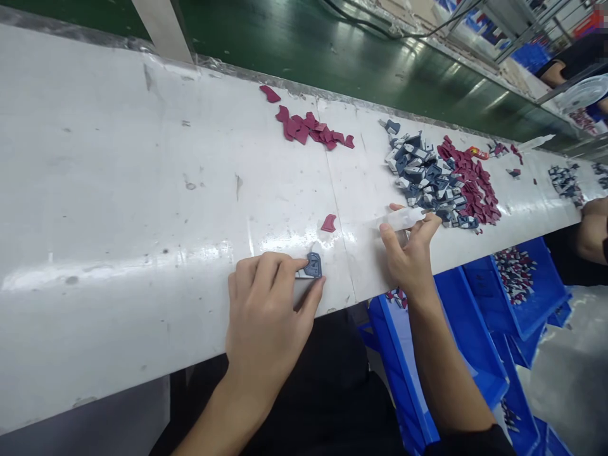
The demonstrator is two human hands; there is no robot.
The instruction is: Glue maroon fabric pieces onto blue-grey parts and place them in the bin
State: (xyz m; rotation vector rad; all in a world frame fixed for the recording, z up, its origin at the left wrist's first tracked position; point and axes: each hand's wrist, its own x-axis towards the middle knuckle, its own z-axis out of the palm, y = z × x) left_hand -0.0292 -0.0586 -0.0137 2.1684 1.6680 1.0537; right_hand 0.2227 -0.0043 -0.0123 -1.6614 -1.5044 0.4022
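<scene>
Dark-blue-and-white part [313, 265] on white table [142, 253], left hand [268, 303] pinching it, thumb and index. 1 maroon piece [329, 223] near it. Right hand [414, 250] grips translucent bottle [403, 219], probably a squeeze type; blurry. Beyond: blue-white pile [418, 171], maroon pile [476, 190] touching it. Blue bins [484, 354] below the table edge.

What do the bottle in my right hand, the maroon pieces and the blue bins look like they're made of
The bottle is probably plastic, going by its whitish, semi-translucent look. The maroon pieces could be moulded plastic or rubber: evenly coloured, fairly matte. The blue bins look like rigid plastic, with smooth, uniformly coloured walls and slight sheen.
</scene>
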